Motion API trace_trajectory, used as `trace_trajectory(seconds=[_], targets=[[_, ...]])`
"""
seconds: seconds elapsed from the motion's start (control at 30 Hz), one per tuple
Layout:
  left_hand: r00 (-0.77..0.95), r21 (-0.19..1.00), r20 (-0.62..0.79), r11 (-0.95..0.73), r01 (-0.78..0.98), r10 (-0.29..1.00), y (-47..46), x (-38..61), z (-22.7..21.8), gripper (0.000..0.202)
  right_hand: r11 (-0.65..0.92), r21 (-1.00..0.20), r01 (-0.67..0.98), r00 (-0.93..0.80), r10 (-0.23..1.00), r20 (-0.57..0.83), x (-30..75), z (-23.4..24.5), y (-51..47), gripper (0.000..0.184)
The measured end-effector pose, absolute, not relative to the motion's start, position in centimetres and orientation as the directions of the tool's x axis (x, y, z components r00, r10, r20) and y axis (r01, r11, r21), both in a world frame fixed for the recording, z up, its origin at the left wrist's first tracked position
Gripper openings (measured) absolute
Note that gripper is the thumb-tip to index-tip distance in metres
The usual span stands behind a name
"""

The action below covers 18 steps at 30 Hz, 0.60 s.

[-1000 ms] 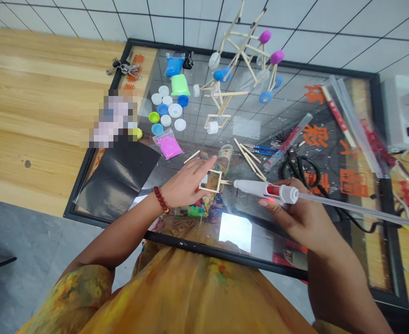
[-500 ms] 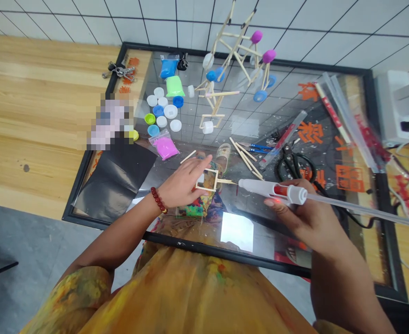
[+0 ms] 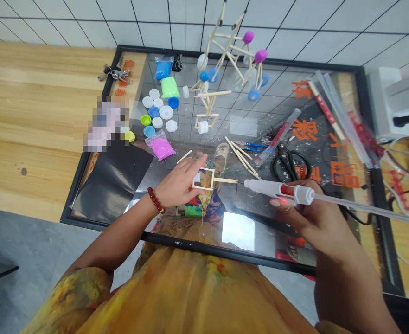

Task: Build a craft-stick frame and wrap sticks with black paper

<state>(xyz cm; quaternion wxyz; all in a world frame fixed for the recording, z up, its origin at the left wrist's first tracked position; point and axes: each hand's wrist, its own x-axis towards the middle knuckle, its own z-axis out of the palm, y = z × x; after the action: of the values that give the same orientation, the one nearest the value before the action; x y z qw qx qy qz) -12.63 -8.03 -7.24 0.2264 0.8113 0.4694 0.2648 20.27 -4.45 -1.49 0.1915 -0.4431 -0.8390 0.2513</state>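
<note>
Gluing at the frame. My left hand [image 3: 177, 183] holds the frame [image 3: 213, 179], a small rectangle of sticks, its fingers clamped on the left end, index toward the far bar and thumb at the near one. Paired sticks [image 3: 225, 180] run out from the frame's right bar. My right hand [image 3: 312, 216], to the right of the frame, has its fingers wrapped round the glue gun [image 3: 277, 189], from whose back a clear rod [image 3: 357, 205] trails. The nozzle [image 3: 249, 184] points at the pair's free end; whether it touches, I cannot tell. I judge the step to be applying glue there. To do it well, I should brace the frame so that the pair does not swing, lay a small bead on the tip, and draw off cleanly to leave no thread. My left fingers belong well clear of the nozzle, probably hot. On the surface [image 3: 232, 254], loose sticks [image 3: 242, 158] lie beyond and right of the frame, scissors [image 3: 284, 162] farther right, caps [image 3: 166, 112] beyond and left; a larger model [image 3: 214, 94] stands beyond it.
</note>
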Motion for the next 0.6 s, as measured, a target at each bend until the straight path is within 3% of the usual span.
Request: trace_trajectory(seconds=[0.6], targets=[[0.415, 0.618, 0.233, -0.464, 0.635, 0.879, -8.03, -12.57, -7.2, 0.095, 0.51, -0.553, 0.659, -0.538, 0.833, 0.126, 20.98, -1.51, -4.37, 0.019]])
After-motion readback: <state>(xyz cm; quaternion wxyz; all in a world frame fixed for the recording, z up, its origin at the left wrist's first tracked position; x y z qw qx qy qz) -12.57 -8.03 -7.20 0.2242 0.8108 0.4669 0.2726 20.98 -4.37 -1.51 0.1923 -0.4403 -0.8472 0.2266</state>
